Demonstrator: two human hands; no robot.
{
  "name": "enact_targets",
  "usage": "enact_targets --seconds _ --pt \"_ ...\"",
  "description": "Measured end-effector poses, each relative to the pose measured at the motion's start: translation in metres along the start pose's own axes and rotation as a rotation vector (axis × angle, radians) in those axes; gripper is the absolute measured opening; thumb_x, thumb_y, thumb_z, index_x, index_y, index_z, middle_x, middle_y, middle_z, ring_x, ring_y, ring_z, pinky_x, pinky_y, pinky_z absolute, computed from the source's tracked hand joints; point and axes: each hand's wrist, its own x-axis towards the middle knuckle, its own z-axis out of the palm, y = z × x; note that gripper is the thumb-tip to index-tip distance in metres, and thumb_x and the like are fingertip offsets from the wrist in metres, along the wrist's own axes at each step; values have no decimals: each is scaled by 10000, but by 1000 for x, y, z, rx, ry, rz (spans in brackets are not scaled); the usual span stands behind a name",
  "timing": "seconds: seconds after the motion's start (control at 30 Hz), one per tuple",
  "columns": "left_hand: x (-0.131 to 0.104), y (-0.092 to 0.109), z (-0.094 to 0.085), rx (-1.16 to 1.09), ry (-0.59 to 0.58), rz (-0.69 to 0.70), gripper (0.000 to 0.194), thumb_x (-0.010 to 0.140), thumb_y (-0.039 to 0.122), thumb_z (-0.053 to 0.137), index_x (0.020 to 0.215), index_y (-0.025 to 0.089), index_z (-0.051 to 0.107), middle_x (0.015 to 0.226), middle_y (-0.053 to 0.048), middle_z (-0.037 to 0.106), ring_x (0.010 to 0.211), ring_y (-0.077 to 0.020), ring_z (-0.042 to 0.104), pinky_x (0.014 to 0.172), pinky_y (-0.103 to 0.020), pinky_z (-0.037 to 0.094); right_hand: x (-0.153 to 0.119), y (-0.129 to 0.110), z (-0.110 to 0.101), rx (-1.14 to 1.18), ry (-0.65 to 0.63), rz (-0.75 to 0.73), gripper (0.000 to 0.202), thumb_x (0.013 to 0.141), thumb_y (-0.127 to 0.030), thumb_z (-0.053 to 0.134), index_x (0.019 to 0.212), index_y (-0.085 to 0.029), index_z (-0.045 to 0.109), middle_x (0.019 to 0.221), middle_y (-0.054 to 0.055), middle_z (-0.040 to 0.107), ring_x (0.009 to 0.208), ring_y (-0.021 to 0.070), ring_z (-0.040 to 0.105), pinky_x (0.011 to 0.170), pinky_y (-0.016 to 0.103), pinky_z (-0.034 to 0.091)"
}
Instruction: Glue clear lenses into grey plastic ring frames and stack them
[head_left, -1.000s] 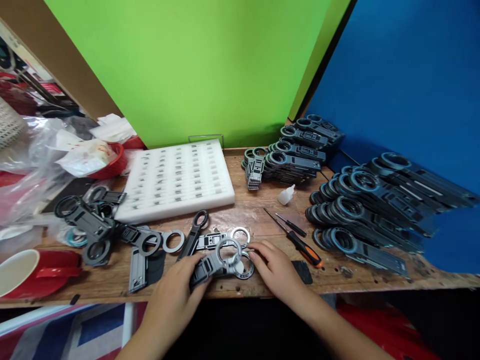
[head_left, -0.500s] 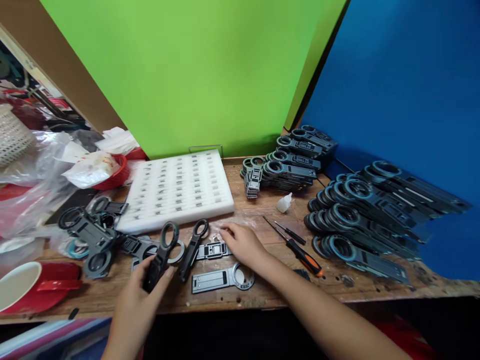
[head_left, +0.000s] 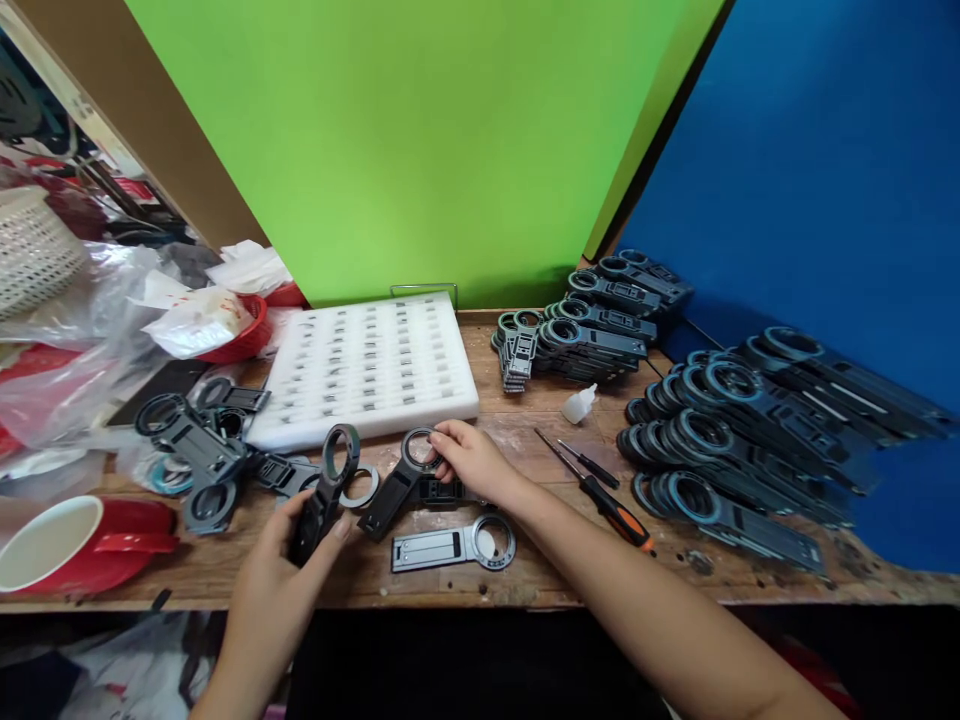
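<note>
My left hand (head_left: pixel 281 565) is wrapped round the flat arm of a dark ring-ended plastic part (head_left: pixel 328 495), whose ring points up and away. With its fingers pinched, my right hand (head_left: pixel 472 460) is at the rim of another ring-ended plastic part (head_left: pixel 394 492). That one lies slanted, partly over a dark slotted piece (head_left: pixel 442 490). Between the two held parts is a loose grey ring (head_left: pixel 360 487). Closer to the table edge, a grey ring-ended part (head_left: pixel 427 550) lies flat, its ring to the right.
A white foam block (head_left: pixel 367 415) with rows of small metal pieces stands at the back. Stacked ring-ended parts (head_left: pixel 697 430) fill the right. An orange-black screwdriver (head_left: pixel 615 512), a thin screwdriver (head_left: pixel 589 463) and a small white bottle (head_left: pixel 579 404) lie nearby. At left is a red mug (head_left: pixel 127 545).
My right hand has closed on the ring of the second part, which has turned flatter, its ring shifting right. My left hand still holds its part. The view has shifted slightly.
</note>
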Motion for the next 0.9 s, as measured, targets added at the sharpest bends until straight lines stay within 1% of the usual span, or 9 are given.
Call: enact_targets --seconds 0.17,0.3,0.43,0.5,0.57,0.67,0.73,0.8,0.9 --pt "17 4 13 35 -98 161 542 709 536 637 1132 212 536 1165 -81 626 1106 -271 557 992 -430 389 -7 14 -9 84 36 13 88 887 -202 461 835 -183 530 688 -29 613 475 65 576 431 147 458" --pt "10 12 26 113 -157 271 468 771 477 587 1136 194 515 1117 -92 651 1039 -261 601 909 -402 459 7 22 -3 154 39 65 73 876 -221 479 815 -193 508 636 -38 600 449 95 598 376 159 443" --pt "-10 19 36 272 -440 431 329 806 348 559 1114 236 534 1051 -49 685 942 -220 647 829 -342 503 15 16 -2 238 107 44 116 859 -275 512 776 -197 492 600 -52 574 436 104 598 370 173 448" --pt "-14 20 39 315 -510 499 329 809 306 554 1132 252 532 1087 -38 678 975 -209 640 855 -332 497 11 8 -13 284 168 1 140 862 -318 504 791 -199 491 644 -48 589 472 103 616 404 180 470" --pt "-9 21 43 377 -525 541 359 809 301 557 1163 254 521 1138 -45 657 1029 -216 618 896 -350 480 2 2 -31 322 250 -53 173 866 -379 492 845 -207 493 702 -47 605 510 93 626 452 183 493" --pt "11 27 56 496 -566 611 380 812 303 557 1186 251 515 1191 -58 622 1086 -238 577 934 -393 450 -20 -1 -65 427 468 -165 281 804 -476 571 883 -215 505 723 -48 621 525 92 626 478 185 502" --pt "26 34 70 549 -639 675 368 807 287 563 1170 241 528 1190 -65 613 1095 -245 560 940 -400 439 -38 2 -83 521 611 -213 351 723 -504 661 859 -208 531 694 -46 623 507 102 619 455 190 498" --pt "38 40 82 576 -715 723 360 797 270 575 1152 221 538 1169 -74 609 1084 -246 551 937 -394 433 -55 9 -92 586 684 -212 390 660 -507 722 836 -201 556 667 -44 623 493 109 614 433 193 494" --pt "46 45 94 594 -777 763 392 771 286 612 1149 215 537 1146 -79 594 1058 -251 543 920 -388 434 -76 20 -95 632 704 -171 416 625 -507 759 830 -195 577 662 -36 634 487 114 612 432 202 503"
